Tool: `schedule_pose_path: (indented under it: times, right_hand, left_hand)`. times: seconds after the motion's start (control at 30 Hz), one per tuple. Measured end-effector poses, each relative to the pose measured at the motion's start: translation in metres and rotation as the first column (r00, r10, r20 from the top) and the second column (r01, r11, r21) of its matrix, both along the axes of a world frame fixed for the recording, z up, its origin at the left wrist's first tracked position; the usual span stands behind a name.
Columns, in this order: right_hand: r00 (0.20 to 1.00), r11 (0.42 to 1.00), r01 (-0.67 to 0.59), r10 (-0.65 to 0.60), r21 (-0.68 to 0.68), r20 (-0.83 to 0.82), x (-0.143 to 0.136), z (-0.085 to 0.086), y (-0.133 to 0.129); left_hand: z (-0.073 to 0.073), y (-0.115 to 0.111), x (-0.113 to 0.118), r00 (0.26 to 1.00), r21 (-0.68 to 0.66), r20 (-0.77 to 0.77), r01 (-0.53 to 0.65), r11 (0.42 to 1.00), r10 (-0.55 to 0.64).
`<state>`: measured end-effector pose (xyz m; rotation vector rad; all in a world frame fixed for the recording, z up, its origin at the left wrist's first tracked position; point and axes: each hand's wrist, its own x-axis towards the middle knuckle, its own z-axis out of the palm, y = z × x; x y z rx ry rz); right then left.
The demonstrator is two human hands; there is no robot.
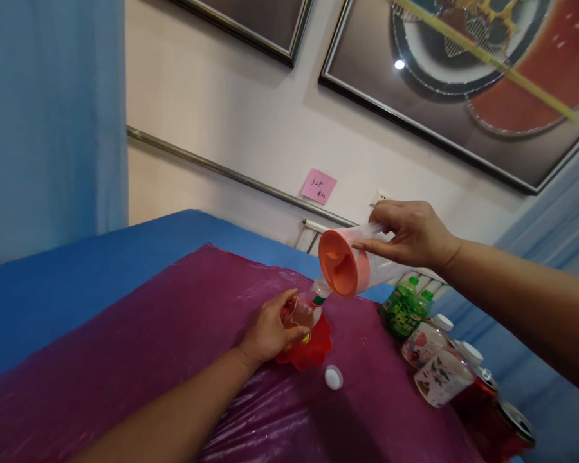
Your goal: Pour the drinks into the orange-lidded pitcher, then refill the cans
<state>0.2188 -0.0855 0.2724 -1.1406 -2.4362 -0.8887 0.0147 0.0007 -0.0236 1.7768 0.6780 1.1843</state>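
My right hand (410, 233) grips a clear plastic pitcher (375, 269) with an orange lid (338, 262). The pitcher is tipped to the left, its lid close to the mouth of a small clear bottle (309, 308). Fingers of my left hand (270, 326) are wrapped around that bottle, which leans to the right over a red scalloped dish (311, 352). Whether liquid runs between pitcher and bottle I cannot tell. A white bottle cap (333, 377) lies on the purple cover just in front of the dish.
On the right stand green-capped bottles (405, 307), two white-capped bottles (446, 376) and red cans (504, 427). Purple plastic (174, 321) covers part of the blue table (193, 225). Behind are a metal rail (212, 166), a pink note (319, 186), framed pictures and blue curtains (53, 116).
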Motion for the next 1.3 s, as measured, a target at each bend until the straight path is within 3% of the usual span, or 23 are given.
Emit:
schedule_pose_path:
  times: [1.3]
  right_hand:
    - [0.994, 1.000, 0.029, -0.029, -0.007, -0.109, 0.008, -0.008, -0.003]
  left_hand:
    - [0.006, -0.002, -0.001, 0.998, -0.032, -0.053, -0.026, 0.999, 0.024]
